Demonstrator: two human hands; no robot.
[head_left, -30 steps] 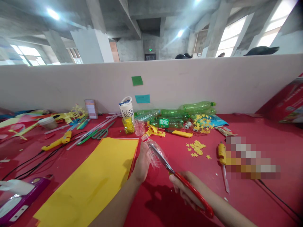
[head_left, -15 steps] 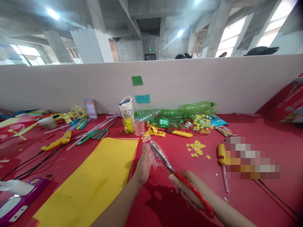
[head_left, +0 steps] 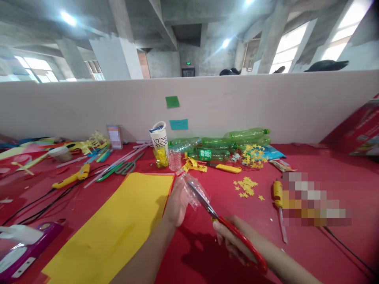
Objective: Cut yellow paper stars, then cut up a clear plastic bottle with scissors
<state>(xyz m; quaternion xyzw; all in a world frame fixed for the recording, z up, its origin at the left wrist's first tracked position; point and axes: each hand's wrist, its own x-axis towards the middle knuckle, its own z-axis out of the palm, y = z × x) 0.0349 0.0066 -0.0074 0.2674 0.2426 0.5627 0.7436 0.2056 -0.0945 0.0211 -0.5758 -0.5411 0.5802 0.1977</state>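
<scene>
My left hand [head_left: 177, 203] is closed around a cut piece of clear plastic bottle [head_left: 194, 196], held above the red table. The fingers are partly hidden behind the crinkled plastic. In my right hand [head_left: 233, 236] is a pair of scissors with red handles [head_left: 241, 238]. Their metal blades reach up and left onto the plastic and look nearly closed. To the left lies a stack of yellow paper [head_left: 118, 221]. Small yellow stars [head_left: 246, 186] lie to the right of the plastic.
Green plastic bottles [head_left: 217, 146] lie along the white partition [head_left: 89, 106], beside a white cup [head_left: 159, 138]. A yellow utility knife [head_left: 227, 168] rests before them. Yellow glue guns [head_left: 277, 191] with cords lie right and left. A purple power strip [head_left: 38, 240] sits front left.
The piece of bottle has turned in my left hand, so its red-ringed neck no longer shows plainly at the top. The scissors have stayed almost in place.
</scene>
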